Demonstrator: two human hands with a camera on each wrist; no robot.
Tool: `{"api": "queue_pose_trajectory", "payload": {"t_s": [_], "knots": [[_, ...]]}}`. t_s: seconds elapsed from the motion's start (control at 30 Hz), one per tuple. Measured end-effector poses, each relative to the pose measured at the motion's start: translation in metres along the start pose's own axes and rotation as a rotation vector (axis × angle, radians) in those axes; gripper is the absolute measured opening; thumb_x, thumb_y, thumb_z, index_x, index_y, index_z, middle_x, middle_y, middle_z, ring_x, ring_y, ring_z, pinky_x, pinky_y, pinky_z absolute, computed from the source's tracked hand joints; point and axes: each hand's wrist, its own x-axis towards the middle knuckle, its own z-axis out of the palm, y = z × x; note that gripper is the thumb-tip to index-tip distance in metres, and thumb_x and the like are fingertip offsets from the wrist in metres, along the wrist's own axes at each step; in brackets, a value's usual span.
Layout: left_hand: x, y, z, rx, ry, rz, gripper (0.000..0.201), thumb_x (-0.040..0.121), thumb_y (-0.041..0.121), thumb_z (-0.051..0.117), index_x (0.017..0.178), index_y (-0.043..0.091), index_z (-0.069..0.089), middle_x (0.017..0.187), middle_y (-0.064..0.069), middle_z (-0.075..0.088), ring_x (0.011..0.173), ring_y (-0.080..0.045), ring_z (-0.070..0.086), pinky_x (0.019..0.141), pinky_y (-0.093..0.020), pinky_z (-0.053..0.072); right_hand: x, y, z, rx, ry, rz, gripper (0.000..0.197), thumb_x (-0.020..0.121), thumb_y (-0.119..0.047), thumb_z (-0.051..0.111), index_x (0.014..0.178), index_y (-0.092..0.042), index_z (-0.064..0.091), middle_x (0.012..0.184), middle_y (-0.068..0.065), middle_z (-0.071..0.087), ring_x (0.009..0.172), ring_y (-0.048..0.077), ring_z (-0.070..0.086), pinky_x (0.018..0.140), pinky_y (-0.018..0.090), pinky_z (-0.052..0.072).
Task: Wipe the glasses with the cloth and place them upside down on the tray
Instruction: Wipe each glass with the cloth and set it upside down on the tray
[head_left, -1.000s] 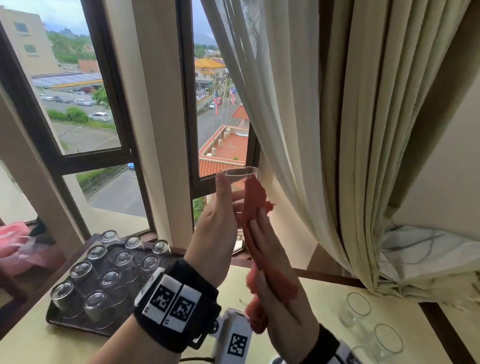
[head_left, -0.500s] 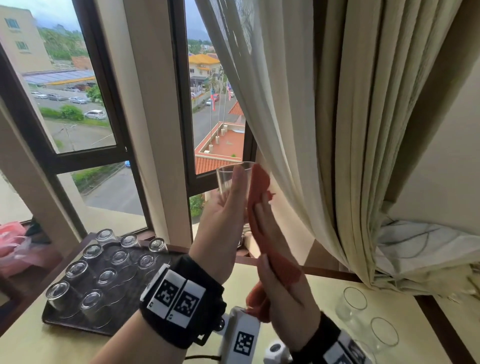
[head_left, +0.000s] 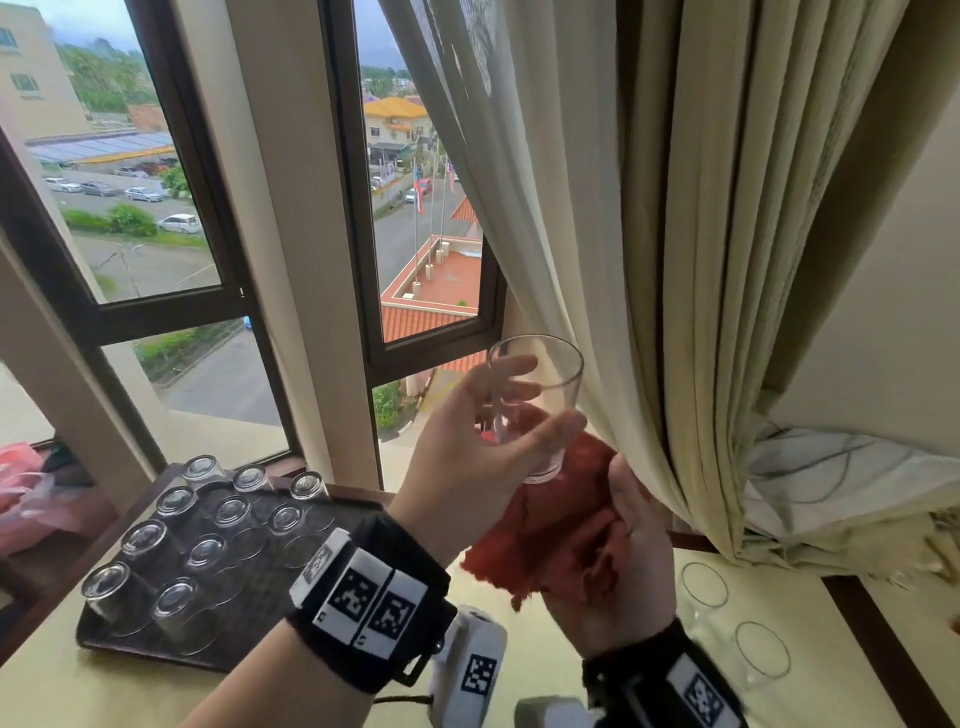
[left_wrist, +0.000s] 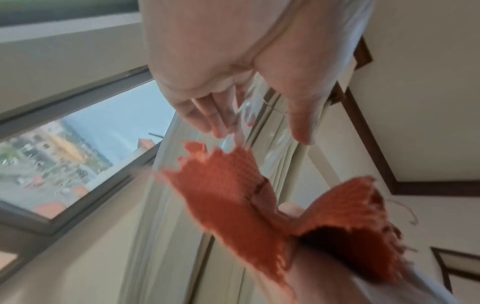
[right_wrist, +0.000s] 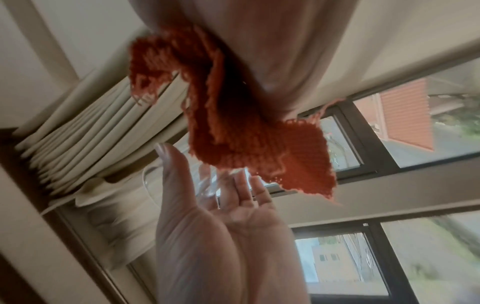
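My left hand holds a clear glass up in front of the curtain, mouth upward and tilted, thumb on the near side and fingers on the far side. My right hand grips a red knitted cloth bunched against the glass's base. The left wrist view shows the left hand around the blurred glass with the cloth below it. The right wrist view shows the cloth hanging from my right hand. A dark tray at lower left carries several upside-down glasses.
Two upright glasses stand on the cream table at lower right. A beige curtain hangs just right of the raised glass, with the window frame behind it. Pink fabric lies at far left.
The glass has moved right and tilted. The cloth, earlier pressed flat along the glass's side up to the rim, is now bunched under its base.
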Motion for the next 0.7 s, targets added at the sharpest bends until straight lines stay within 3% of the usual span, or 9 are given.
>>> {"api": "queue_pose_trajectory", "payload": {"t_s": [0.1,0.2,0.27,0.33,0.4,0.43,0.57,0.7], "knots": [[-0.007,0.002,-0.003,0.165,0.011,0.078,0.067,0.068,0.066,0.083,0.126,0.042,0.06,0.118,0.026,0.072,0.112,0.006,0.065,0.089,-0.018,0.05,0.006,-0.012,0.004,-0.033,0.02,-0.055,0.058,0.112,-0.049,0.033,0.15,-0.01,0.054,0.146,0.025,0.06,0.135,0.045,0.058,0.104,0.063,0.051],[-0.014,0.001,-0.012,0.219,0.062,0.14,0.067,0.063,0.063,0.094,0.118,0.043,0.062,0.114,0.024,0.069,0.107,-0.001,0.066,0.084,-0.021,0.057,0.01,-0.023,0.007,-0.119,0.053,-0.131,0.055,0.111,-0.05,0.032,0.149,-0.02,0.056,0.143,0.02,0.064,0.132,0.043,0.062,0.107,0.064,0.049],[-0.018,0.001,-0.02,0.219,0.072,0.177,0.072,0.062,0.053,0.098,0.122,0.043,0.06,0.108,0.021,0.069,0.101,-0.008,0.069,0.078,-0.021,0.059,0.011,-0.029,0.01,-0.208,0.078,-0.153,0.054,0.108,-0.052,0.035,0.146,-0.023,0.06,0.139,0.02,0.067,0.127,0.043,0.065,0.106,0.063,0.05],[-0.022,0.003,-0.027,0.233,0.04,0.195,0.08,0.064,0.047,0.101,0.129,0.044,0.057,0.105,0.018,0.071,0.1,-0.012,0.07,0.077,-0.022,0.06,0.013,-0.034,0.019,-0.315,0.104,-0.158,0.057,0.097,-0.058,0.053,0.137,-0.02,0.067,0.131,0.022,0.071,0.119,0.042,0.07,0.104,0.062,0.053],[-0.023,0.001,-0.032,0.266,0.005,0.246,0.074,0.066,0.046,0.1,0.128,0.038,0.059,0.107,0.018,0.072,0.101,-0.013,0.071,0.076,-0.024,0.062,0.016,-0.036,0.025,-0.427,0.158,-0.198,0.079,0.071,-0.066,0.081,0.128,-0.013,0.07,0.124,0.025,0.073,0.113,0.042,0.072,0.101,0.059,0.055],[-0.024,0.0,-0.033,0.276,0.002,0.278,0.072,0.068,0.047,0.099,0.126,0.034,0.06,0.109,0.018,0.072,0.102,-0.014,0.071,0.076,-0.024,0.062,0.019,-0.036,0.028,-0.473,0.172,-0.225,0.083,0.067,-0.065,0.084,0.128,-0.01,0.07,0.123,0.026,0.073,0.112,0.042,0.072,0.101,0.056,0.055],[-0.025,-0.014,-0.033,0.237,0.092,0.435,0.07,0.07,0.05,0.095,0.126,0.032,0.055,0.115,0.018,0.074,0.104,-0.011,0.074,0.081,-0.017,0.058,0.03,-0.035,0.04,-0.581,0.192,-0.209,0.063,0.083,-0.056,0.065,0.125,-0.009,0.069,0.112,0.018,0.078,0.107,0.04,0.075,0.104,0.058,0.054],[-0.026,-0.032,-0.026,0.168,0.247,0.41,0.069,0.076,0.053,0.091,0.126,0.039,0.046,0.115,0.013,0.072,0.104,-0.01,0.074,0.082,-0.021,0.06,0.031,-0.027,0.043,-0.62,0.177,-0.082,0.046,0.1,-0.055,0.055,0.113,-0.014,0.072,0.099,0.009,0.082,0.093,0.031,0.08,0.095,0.048,0.06]]}}
